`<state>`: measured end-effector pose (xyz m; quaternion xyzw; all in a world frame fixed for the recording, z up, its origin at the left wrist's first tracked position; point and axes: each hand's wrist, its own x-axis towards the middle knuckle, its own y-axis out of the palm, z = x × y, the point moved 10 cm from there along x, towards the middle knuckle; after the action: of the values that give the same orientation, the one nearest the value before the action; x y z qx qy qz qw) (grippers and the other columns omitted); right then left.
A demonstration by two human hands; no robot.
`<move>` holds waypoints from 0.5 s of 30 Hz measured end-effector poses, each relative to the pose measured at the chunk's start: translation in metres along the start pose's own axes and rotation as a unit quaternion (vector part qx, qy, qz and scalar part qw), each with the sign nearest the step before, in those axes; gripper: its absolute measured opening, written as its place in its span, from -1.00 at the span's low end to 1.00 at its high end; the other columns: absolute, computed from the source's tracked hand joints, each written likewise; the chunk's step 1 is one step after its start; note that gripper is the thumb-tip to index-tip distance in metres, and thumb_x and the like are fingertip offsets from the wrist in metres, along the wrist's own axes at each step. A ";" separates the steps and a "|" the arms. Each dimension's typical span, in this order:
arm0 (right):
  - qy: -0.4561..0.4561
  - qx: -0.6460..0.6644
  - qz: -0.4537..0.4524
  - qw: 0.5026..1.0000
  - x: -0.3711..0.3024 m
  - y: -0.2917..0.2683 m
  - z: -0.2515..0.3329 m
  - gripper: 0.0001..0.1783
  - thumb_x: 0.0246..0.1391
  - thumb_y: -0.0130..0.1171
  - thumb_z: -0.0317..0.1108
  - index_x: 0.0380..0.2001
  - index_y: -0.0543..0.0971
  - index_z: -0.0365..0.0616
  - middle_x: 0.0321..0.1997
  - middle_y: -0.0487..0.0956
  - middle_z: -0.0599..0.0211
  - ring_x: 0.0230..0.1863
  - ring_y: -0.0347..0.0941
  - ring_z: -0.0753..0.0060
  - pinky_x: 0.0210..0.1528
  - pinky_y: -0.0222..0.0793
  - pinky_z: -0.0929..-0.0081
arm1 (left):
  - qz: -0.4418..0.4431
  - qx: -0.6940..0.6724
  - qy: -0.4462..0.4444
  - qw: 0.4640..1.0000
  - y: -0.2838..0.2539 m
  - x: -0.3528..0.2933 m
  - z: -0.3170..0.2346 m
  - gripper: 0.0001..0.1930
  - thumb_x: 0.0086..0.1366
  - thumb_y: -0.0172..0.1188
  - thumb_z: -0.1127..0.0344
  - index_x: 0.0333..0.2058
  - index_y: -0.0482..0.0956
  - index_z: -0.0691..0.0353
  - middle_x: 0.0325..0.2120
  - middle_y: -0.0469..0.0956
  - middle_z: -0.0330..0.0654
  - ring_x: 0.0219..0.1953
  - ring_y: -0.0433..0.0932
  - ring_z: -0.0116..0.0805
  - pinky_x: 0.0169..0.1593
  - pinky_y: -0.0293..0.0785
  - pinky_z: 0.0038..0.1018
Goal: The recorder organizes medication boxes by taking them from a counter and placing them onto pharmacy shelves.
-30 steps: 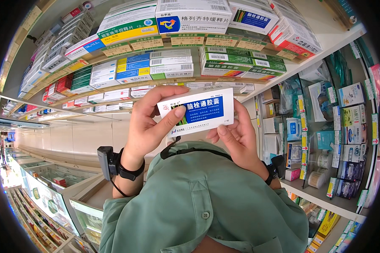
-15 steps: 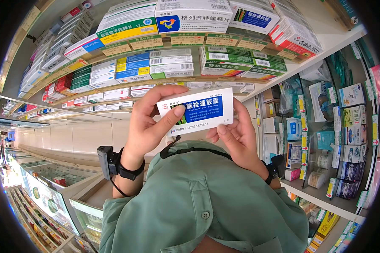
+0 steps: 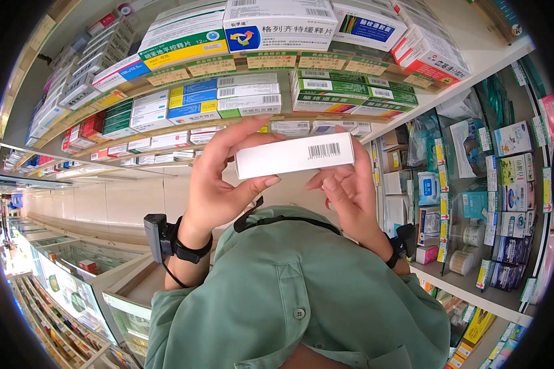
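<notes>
A small white medicine box (image 3: 294, 156) is in front of my chest, its narrow side with a printed barcode turned up toward me. My left hand (image 3: 218, 165) grips its left end, the thumb along the lower edge and the fingers bent over the far side. At the right end, my right hand (image 3: 353, 195) holds the box with a finger against its end. The right thumb is bent below the box, apart from the lower edge. Its broad printed face is out of sight. Both wrists wear black straps with small devices.
Ahead, an upper shelf (image 3: 271, 60) carries rows of medicine boxes above price tags; green-and-white boxes (image 3: 329, 93) stand one level below. To the right, a rack (image 3: 449, 270) holds packets and rolls. Glass display counters (image 3: 92, 246) stand at the left.
The box has been turned over in my hands: its blue-and-white printed front faced me before, and now the barcode side does. My fingers have shifted around its ends.
</notes>
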<state>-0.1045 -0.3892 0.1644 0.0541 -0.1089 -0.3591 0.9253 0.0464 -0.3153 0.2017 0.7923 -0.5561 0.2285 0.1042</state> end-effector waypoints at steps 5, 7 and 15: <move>-0.030 -0.010 -0.014 0.999 0.001 -0.007 0.000 -0.31 0.14 0.09 -0.51 0.28 0.06 -0.24 0.11 0.39 0.16 -0.04 0.40 0.46 0.02 0.34 0.46 | 0.007 0.046 0.023 0.999 0.001 0.001 -0.003 -0.37 -0.01 0.33 0.58 0.09 0.34 0.28 -0.13 0.59 -0.08 -0.08 0.56 -0.25 0.03 0.41 -0.39; -0.060 -0.023 -0.031 0.997 0.002 -0.013 0.005 -0.36 0.11 0.12 -0.53 0.24 0.15 -0.25 0.10 0.39 0.18 -0.02 0.39 0.47 0.02 0.32 0.47 | 0.012 0.065 0.011 0.998 0.002 0.001 -0.002 -0.41 -0.04 0.31 0.63 0.04 0.40 0.26 -0.14 0.58 -0.10 -0.07 0.55 -0.24 0.02 0.42 -0.39; -0.147 -0.229 -0.044 0.961 0.003 -0.011 0.035 -0.49 -0.19 0.26 -0.65 -0.06 0.57 -0.14 0.02 0.41 0.20 -0.03 0.40 0.34 -0.01 0.33 0.45 | 0.019 0.122 -0.043 0.991 0.009 0.002 0.021 -0.55 -0.16 0.23 0.73 -0.22 0.59 0.21 -0.22 0.54 -0.12 -0.02 0.50 -0.14 -0.03 0.43 -0.37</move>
<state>-0.1180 -0.4001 0.1963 -0.2078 -0.1557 -0.4189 0.8701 0.0434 -0.3288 0.1837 0.7975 -0.5428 0.2624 -0.0212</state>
